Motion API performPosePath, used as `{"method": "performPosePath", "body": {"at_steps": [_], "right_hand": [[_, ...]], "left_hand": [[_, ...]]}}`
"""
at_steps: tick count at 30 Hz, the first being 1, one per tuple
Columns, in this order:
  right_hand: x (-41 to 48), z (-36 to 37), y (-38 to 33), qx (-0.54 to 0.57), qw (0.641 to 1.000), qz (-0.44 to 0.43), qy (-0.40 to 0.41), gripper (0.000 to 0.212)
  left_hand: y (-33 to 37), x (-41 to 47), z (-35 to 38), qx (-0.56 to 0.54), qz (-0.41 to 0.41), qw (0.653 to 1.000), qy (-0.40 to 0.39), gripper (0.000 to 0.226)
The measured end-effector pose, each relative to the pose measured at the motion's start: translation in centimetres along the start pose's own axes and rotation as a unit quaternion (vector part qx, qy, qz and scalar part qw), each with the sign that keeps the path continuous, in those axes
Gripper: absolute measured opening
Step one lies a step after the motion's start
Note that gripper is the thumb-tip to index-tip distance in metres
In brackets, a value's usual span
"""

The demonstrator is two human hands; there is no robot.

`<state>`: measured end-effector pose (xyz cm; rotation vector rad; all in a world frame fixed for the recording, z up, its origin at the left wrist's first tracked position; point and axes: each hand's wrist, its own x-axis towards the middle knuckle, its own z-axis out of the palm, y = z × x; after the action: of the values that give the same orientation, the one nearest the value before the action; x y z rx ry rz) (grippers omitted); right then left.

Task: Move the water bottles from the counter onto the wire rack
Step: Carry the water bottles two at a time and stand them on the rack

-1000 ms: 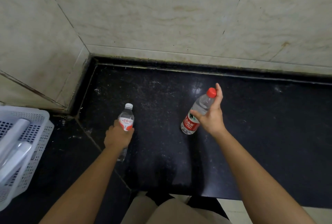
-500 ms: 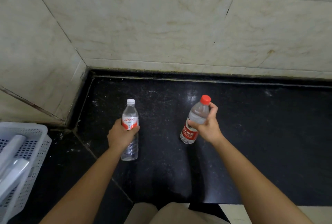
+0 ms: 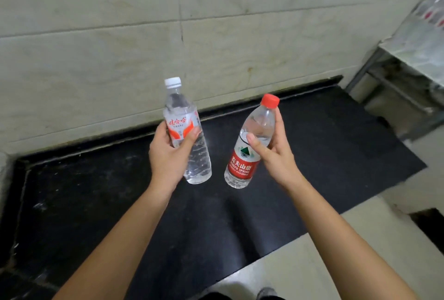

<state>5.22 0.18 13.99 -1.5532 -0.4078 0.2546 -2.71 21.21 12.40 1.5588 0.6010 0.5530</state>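
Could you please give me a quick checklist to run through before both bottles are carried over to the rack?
1. Left hand wrapped around the white-capped bottle: ok.
2. Right hand holding the red-capped bottle: ok, though it is a fingertip hold.
3. Both caps on: ok.
4. Both bottles lifted off the black counter: ok.
5. Wire rack in view at the right: ok.
6. Free space on the rack: cannot tell, blurred.

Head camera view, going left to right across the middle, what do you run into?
left hand → white-capped bottle → red-capped bottle → right hand → wire rack at the far right edge, blurred.
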Motion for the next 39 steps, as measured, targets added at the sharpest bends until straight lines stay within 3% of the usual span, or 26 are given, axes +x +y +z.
{"method": "performPosePath", "body": {"at_steps": [11,17,22,34,39], "right_hand": [[-8.8,-21.4,-6.9,0.040,0.975,-0.102,0.196,0.067],[-15.4,-36.2,-7.8,0.011,0.958,-0.122,0.260,0.045],[-18.4,-46.2,-9.1,-0.011,0.942,-0.129,0.309,0.043],[-12.0,-65.2,-6.9,-0.046,0.913,-0.124,0.385,0.055],[-5.8,-74.3,-6.9,-0.106,0.900,-0.119,0.405,0.046]], "left_hand": [[10.0,-13.3,21.9,-0.023,0.148,0.974,-0.170,0.037],[12.1,-23.4,35.0,-0.040,0.167,0.964,-0.201,0.050],[14.7,-28.7,43.6,-0.049,0.181,0.958,-0.217,0.054],[15.0,-27.1,64.1,-0.049,0.172,0.953,-0.247,0.060],[15.1,-22.5,76.5,-0.083,0.151,0.948,-0.268,0.064]]}}
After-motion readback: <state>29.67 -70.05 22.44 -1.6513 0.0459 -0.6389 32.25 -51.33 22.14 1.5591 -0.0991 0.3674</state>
